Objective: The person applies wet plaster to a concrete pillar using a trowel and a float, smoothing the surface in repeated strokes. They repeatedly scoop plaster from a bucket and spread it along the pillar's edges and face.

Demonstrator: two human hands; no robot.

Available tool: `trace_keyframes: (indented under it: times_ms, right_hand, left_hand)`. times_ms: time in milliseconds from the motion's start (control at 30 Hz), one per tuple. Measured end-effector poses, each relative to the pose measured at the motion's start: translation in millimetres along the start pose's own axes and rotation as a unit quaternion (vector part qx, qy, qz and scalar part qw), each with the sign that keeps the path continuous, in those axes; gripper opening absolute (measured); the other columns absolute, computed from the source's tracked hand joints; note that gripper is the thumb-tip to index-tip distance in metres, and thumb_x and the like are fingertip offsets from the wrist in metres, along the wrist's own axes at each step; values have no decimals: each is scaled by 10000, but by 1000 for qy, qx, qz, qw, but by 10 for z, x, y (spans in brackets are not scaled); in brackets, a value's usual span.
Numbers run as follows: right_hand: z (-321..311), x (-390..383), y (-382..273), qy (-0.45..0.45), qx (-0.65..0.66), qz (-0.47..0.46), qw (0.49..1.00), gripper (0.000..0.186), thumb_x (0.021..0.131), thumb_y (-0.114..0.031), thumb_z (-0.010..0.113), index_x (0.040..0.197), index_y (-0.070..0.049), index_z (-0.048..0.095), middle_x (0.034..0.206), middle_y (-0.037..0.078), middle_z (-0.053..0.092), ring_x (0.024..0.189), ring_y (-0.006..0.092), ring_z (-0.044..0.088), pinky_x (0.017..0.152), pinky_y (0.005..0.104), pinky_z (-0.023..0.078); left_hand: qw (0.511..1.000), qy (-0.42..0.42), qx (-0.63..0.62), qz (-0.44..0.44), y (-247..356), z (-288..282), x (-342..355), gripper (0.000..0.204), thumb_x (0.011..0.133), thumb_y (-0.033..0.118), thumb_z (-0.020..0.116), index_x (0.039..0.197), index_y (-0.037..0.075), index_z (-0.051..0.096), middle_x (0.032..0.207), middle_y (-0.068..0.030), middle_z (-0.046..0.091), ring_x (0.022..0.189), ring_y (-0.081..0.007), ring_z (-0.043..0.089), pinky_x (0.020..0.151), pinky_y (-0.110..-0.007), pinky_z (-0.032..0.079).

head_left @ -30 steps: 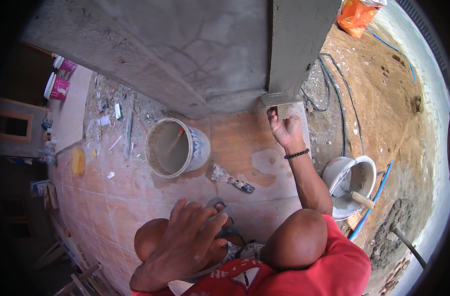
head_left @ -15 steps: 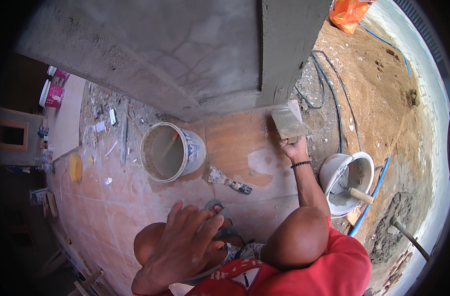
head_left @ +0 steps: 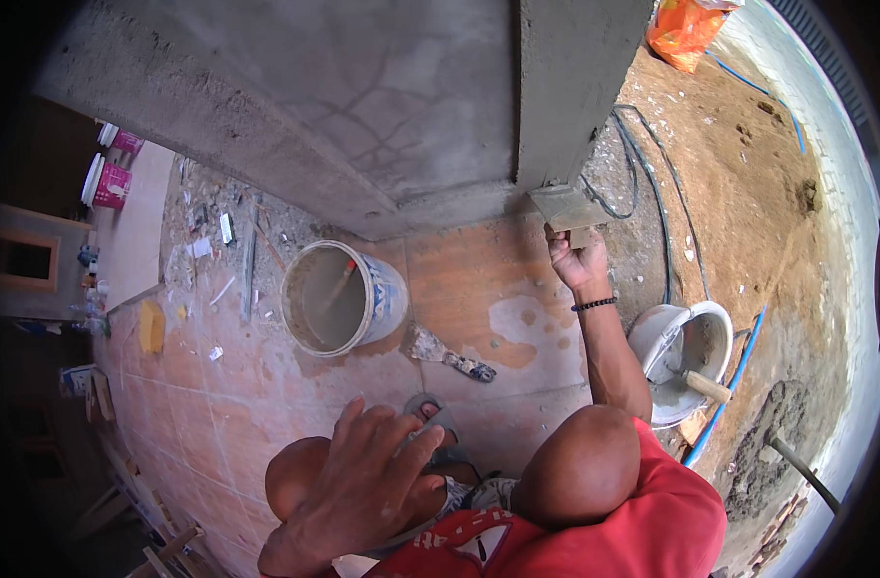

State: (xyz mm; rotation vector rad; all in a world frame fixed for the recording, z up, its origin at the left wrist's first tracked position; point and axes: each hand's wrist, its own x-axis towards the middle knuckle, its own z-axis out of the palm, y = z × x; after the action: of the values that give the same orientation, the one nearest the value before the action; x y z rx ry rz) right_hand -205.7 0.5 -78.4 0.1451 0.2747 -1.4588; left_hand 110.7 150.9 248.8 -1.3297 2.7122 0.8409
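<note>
Currently the right grip (head_left: 581,258) clasps a flat trowel (head_left: 567,207), its blade just beyond, by the grey pillar (head_left: 577,96); the left grip (head_left: 368,467) is loosely spread.

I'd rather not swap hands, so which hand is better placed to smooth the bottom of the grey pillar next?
Probably the right hand: it grips the trowel close to the foot of the pillar. The left hand shows no tool and is loosely open near the left knee, farther off.

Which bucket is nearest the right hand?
The bucket beside the blue pipe. The blue-marked bucket stands farther left; the pink buckets are farthest.
</note>
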Motion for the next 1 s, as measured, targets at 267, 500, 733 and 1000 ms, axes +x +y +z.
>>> trace_keyframes:
  times_ms: [267, 500, 733, 1000]
  right_hand:
    - [1277, -475, -83, -109, -27, -48, 993, 311, 969, -172, 486, 1206, 28, 511, 993, 162, 547, 789, 208, 543, 623, 247, 563]
    - [1279, -1013, -232, -211, -123, -147, 959, 477, 942, -180, 571, 1355, -1, 414, 1194, 161, 556, 969, 209, 595, 766, 289, 548]
    - [1237, -999, -178, -146, -282, -161, 934, 698, 886, -151, 686, 1473, -47, 323, 1359, 133, 537, 1151, 209, 609, 968, 349, 510]
    - [2003, -674, -91, -49, -767, -431, 472, 576, 843, -104, 675, 1391, -55, 503, 1096, 149, 586, 893, 266, 621, 805, 356, 506]
  left_hand:
    - [999, -12, 5, 29, -47, 43, -46, 470, 869, 260, 696, 1259, 45, 547, 1194, -144, 542, 1120, -348, 510, 1039, -598, 326]
    - [999, 1, 17, 38, -62, 48, -111, 496, 876, 270, 692, 1284, 38, 531, 1215, -151, 531, 1145, -350, 494, 1046, -607, 320]
    - [998, 15, 2, 63, -93, 91, -55, 439, 864, 306, 677, 1211, 51, 593, 1137, -126, 572, 1102, -332, 542, 1057, -556, 335]
    - [998, 25, 16, 48, -86, 138, -130, 461, 880, 343, 658, 1228, 49, 588, 1148, -139, 568, 1117, -343, 534, 1075, -567, 328]
